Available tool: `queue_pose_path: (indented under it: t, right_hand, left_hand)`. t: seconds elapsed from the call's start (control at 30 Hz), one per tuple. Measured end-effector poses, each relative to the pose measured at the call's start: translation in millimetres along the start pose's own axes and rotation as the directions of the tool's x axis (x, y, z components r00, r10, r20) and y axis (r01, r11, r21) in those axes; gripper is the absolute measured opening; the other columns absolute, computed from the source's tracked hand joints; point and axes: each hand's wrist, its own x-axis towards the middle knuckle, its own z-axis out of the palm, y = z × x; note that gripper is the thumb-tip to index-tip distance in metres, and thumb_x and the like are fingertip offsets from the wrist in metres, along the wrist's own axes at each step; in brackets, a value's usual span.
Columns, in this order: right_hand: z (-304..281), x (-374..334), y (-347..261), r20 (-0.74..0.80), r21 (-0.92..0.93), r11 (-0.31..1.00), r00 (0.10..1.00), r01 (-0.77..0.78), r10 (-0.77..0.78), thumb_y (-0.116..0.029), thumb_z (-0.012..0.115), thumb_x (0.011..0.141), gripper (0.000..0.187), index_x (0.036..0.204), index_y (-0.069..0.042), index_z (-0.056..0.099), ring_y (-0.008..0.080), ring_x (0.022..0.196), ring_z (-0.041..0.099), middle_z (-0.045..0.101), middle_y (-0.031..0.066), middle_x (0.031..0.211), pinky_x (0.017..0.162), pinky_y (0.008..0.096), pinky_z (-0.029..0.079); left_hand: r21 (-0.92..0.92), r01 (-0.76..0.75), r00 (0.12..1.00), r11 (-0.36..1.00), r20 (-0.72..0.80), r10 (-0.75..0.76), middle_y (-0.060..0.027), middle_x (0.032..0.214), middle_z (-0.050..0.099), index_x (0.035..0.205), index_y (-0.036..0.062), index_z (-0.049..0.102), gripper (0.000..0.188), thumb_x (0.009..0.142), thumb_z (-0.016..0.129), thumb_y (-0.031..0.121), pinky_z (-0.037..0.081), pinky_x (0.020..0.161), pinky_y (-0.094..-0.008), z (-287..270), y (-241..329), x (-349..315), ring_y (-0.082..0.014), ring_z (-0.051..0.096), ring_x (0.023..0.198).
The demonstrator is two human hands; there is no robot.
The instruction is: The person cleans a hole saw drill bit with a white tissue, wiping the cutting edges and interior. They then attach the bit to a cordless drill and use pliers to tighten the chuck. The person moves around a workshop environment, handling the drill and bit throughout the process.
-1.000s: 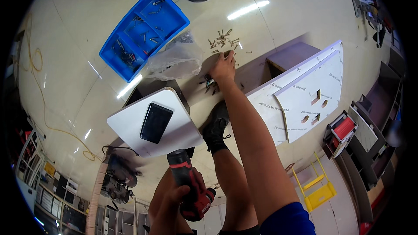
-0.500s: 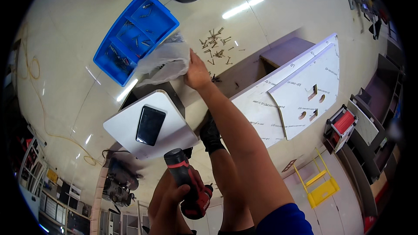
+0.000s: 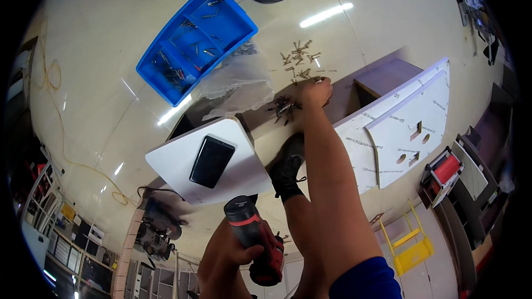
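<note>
Right hand (image 3: 317,93) moved off bag (image 3: 243,80), beside screws (image 3: 300,54) | grip unclear | left hand (image 3: 239,253) clamping drill (image 3: 256,235)

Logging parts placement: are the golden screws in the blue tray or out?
Out: the golden screws lie scattered on the floor, outside the tray.

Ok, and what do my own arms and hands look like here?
The left hand and the right hand wear no gloves. The right arm is bare up to a blue sleeve at the lower edge; no watch shows. No left sleeve shows.
</note>
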Motion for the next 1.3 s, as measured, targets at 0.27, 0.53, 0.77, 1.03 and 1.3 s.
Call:
queue_pose_path:
  t: [0.27,0.53,0.77,1.03,1.3]
  right_hand:
    - [2,12,-4,0.161,-0.044,0.996,0.984,0.08,-0.072,-0.021,0.063,0.088,0.021,0.099,-0.005,0.071,0.0339,0.099,0.068,0.071,0.0153,0.102,0.084,0.0471,0.053]
    - [-27,36,-4,0.266,-0.064,0.944,0.918,0.323,-0.295,-0.025,0.065,0.082,0.026,0.091,-0.002,0.072,0.0391,0.092,0.069,0.071,0.0207,0.092,0.081,0.0472,0.054]
    - [-214,-57,-35,0.529,0.781,0.58,0.737,-0.23,-0.42,-0.018,0.063,0.097,0.016,0.1,-0.003,0.066,0.0098,0.071,0.056,0.062,0.0001,0.082,0.066,0.0256,0.048]
    - [-648,-283,-83,0.255,0.811,-0.038,0.411,-0.584,-0.875,-0.018,0.067,0.094,0.014,0.094,-0.007,0.059,0.0241,0.091,0.061,0.062,0.0079,0.097,0.083,0.0391,0.052]
    - [-912,-492,-94,-0.183,0.728,-0.335,0.301,-0.599,-0.936,-0.021,0.068,0.094,0.013,0.098,-0.011,0.06,0.029,0.103,0.059,0.064,0.0074,0.104,0.089,0.0429,0.05]
  left_hand:
    - [-0.178,-0.017,0.997,0.984,-0.083,0.002,-0.0132,0.087,0.066,0.094,0.0006,0.061,0.032,0.079,0.074,0.026,0.054,0.08,-0.0378,4,4,-16,-0.0252,0.068,0.088]
    - [0.083,0.007,0.992,0.997,-0.123,0.003,-0.0144,0.084,0.066,0.092,-0.0001,0.062,0.053,0.082,0.068,0.051,0.05,0.063,-0.0297,-5,-9,-21,-0.0198,0.064,0.071]
    - [-0.308,-0.405,0.889,0.861,-0.353,0.292,-0.0154,0.092,0.062,0.106,0.0024,0.049,0.062,0.085,0.061,0.06,0.049,0.067,-0.0344,59,67,-63,-0.0243,0.06,0.075]
    - [-0.81,-0.365,0.747,0.458,0.039,0.664,-0.0045,0.084,0.062,0.102,0.0086,0.049,0.05,0.095,0.054,0.058,0.042,0.062,-0.0304,240,352,-205,-0.0159,0.05,0.065]
    - [-0.788,-0.417,0.405,0.453,0.285,0.869,-0.0046,0.088,0.06,0.101,0.0088,0.05,0.048,0.092,0.057,0.056,0.038,0.06,-0.0316,407,509,-370,-0.0157,0.05,0.064]
